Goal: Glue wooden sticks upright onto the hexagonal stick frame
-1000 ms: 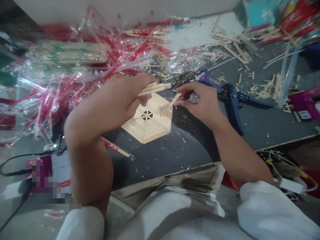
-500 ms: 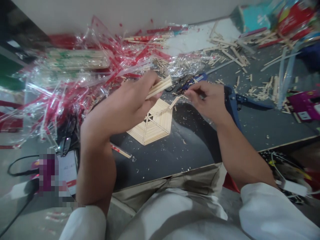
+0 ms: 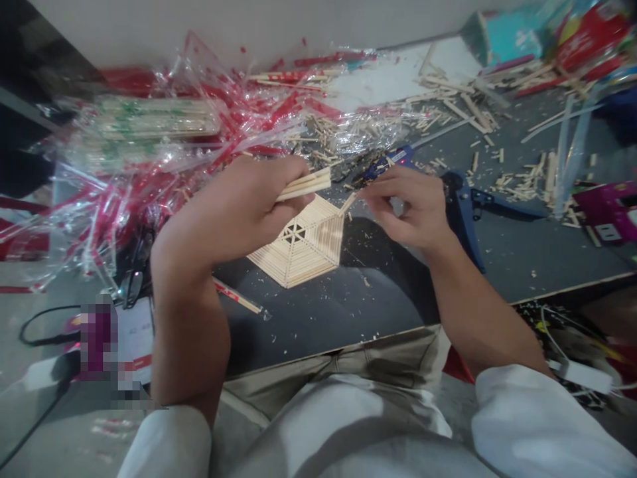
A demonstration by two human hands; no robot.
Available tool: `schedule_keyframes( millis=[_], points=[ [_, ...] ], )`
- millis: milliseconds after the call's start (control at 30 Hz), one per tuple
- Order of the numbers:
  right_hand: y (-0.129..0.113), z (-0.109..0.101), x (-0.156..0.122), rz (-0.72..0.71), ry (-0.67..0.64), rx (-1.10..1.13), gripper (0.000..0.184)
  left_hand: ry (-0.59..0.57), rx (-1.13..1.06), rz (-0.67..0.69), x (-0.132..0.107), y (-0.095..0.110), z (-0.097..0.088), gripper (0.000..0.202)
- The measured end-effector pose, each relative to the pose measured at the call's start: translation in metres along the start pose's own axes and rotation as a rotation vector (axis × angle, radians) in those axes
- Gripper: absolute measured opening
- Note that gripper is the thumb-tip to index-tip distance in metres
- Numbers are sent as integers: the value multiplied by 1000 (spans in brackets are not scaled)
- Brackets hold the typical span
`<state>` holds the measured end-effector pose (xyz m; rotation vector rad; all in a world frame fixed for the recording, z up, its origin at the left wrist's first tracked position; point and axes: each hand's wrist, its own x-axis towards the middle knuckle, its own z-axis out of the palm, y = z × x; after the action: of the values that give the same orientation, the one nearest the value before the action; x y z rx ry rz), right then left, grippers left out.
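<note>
My left hand [image 3: 249, 202] is closed around several pale wooden chopsticks [image 3: 308, 184], their ends pointing right. Beneath it on the dark tabletop lies a flat hexagonal web [image 3: 313, 255] built from wooden sticks, with spokes meeting at a small open centre. The hand covers the web's upper left part. A short stick end [image 3: 348, 203] juts out from its upper right corner. At that end my right hand [image 3: 408, 206] has thumb and forefinger pinched together; what lies between the fingertips is too small to make out.
Behind my hands is a blue glue gun [image 3: 393, 161]. Blue-handled cutters [image 3: 465, 206] lie beside my right wrist. Red and clear wrappers [image 3: 199, 143] heap at the left, with stick offcuts [image 3: 527, 179] scattered right. A wrapped chopstick [image 3: 236, 297] lies near the front edge.
My right hand has moved slightly left, bringing its fingertips to the jutting stick end. My left hand has shifted a little left and down with the chopsticks, uncovering more of the web's centre.
</note>
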<state>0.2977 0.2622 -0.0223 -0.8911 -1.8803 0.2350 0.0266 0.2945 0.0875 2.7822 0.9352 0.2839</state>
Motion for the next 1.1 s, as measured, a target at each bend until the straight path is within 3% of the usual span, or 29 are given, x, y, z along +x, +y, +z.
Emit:
schedule_keyframes(
  millis=[267, 433, 700, 900, 1100],
  points=[
    [3, 1, -1, -22, -30, -21, 22, -25, 40, -10, -1, -1, -1, 28],
    [6, 1, -6, 52, 4, -21, 28, -39, 56, -38, 0, 1, -2, 24],
    [10, 4, -8, 126, 50, -137, 17, -71, 32, -60, -1, -2, -2, 43],
    [12, 3, -6, 162, 32, -160, 24, -120, 54, -120, -1, 5, -4, 26],
    [13, 5, -10, 220, 42, -101, 26, -217, 107, -207, 4, 31, 5, 7]
  ],
)
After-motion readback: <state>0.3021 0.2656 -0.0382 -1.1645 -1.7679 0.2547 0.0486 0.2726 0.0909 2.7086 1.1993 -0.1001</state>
